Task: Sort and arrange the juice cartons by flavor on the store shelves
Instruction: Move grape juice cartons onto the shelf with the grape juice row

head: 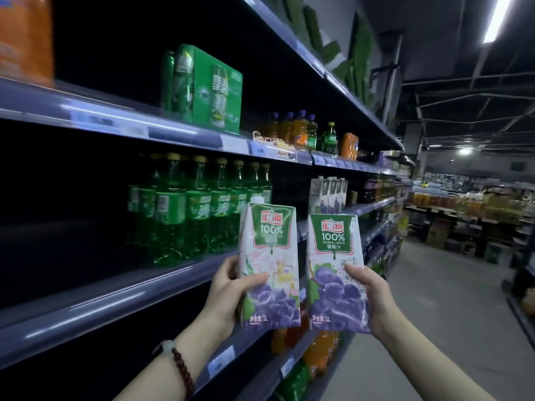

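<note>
Two grape juice cartons are held up in front of the shelving, one in each hand, both upright with their long axes vertical and their printed fronts turned toward the camera. The left hand (231, 287) grasps the left carton (269, 267) low on its side, thumb across the front and fingers wrapped round the far edge; the right hand (369, 296) grasps the right carton (335, 273) the same way from the opposite side, thumb lying on the front near the grape picture. The cartons stand just beside each other, with a narrow gap between them, neither resting on any shelf.

What matters for the coming move is where the matching flavor sits. A row of grape cartons (328, 195) stands on the middle shelf (373, 205), above and beyond the held pair and further along the aisle. The right carton lies more directly below that row, so the right hand looks the nearer one; I judge it would go up and forward first, keeping the carton vertical so it slides in beside the others, with the left following.

Green soda bottles (199, 206) fill the same shelf level to the left, and a green multipack (208, 88) sits on the shelf above. Orange bottles (318, 351) show on lower shelves behind the cartons. The shelf edge near the left hand may catch a carton lifted too close
</note>
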